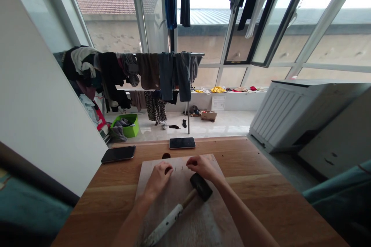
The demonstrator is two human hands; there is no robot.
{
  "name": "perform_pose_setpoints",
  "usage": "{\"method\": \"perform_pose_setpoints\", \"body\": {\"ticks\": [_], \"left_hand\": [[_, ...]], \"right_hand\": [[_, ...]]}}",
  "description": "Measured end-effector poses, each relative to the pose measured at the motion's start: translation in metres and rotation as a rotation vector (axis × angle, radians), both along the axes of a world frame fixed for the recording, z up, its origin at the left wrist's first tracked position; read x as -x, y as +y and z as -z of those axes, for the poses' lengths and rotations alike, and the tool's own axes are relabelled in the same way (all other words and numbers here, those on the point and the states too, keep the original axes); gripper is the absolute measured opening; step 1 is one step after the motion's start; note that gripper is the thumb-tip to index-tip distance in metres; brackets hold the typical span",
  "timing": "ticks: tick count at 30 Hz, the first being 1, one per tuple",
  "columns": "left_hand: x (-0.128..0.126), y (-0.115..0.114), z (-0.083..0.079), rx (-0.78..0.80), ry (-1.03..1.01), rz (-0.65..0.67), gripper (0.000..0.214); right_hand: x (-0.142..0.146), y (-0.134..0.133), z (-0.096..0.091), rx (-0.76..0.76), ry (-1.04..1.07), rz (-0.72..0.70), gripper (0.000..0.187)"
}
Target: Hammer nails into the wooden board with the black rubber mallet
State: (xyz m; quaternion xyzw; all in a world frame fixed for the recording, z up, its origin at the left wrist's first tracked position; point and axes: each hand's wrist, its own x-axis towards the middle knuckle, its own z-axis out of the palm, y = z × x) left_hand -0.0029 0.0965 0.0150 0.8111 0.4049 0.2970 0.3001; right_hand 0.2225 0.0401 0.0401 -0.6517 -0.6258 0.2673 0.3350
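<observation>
Two thin, dark slivers, too small to identify, sit between my hands toward twelve o'clock on a pale, flat, rectangular wooden board, which lies on a brown, wood-grained worktop. They look easily lost: a careless brush of a fingertip could topple or scatter them. A second hazard is the mallet with a black cylindrical head and a part-white wooden handle, lying loose across the board, head toward one o'clock, handle toward seven. Should my right wrist, close beside that head, swing inward, it could jolt the tool.

My left hand reaches up to eleven o'clock, fingers curled, thumb toward the index finger; my right hand comes in at one o'clock, wrist bent inward, fingertips gathered. Whether either grip pinches anything, I cannot tell. Both forearms rise from six o'clock, spread on either side of the handle. Beyond the board's edge, at twelve, rests a black, rectangular phone.
</observation>
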Motion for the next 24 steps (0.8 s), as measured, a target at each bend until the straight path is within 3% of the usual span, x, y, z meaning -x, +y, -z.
{"method": "perform_pose_setpoints", "body": {"ticks": [4,8,11,15,24], "left_hand": [[-0.004,0.002,-0.002,-0.023,-0.017,-0.038,0.019],[-0.015,0.004,0.002,0.015,0.055,0.033,0.022],[-0.019,0.001,-0.001,-0.005,0.038,0.049,0.026],[-0.01,-0.006,-0.013,-0.026,-0.064,0.015,0.022],[0.012,-0.026,-0.019,0.067,-0.062,0.157,0.025]], "right_hand": [[0.007,0.002,-0.015,-0.039,-0.075,0.021,0.02],[0.022,0.011,-0.012,-0.013,-0.119,-0.076,0.011],[0.03,0.013,-0.01,-0.04,-0.131,-0.081,0.015],[0.034,0.002,-0.018,-0.082,-0.107,-0.082,0.02],[0.051,-0.014,-0.022,-0.066,-0.01,-0.278,0.022]]}}
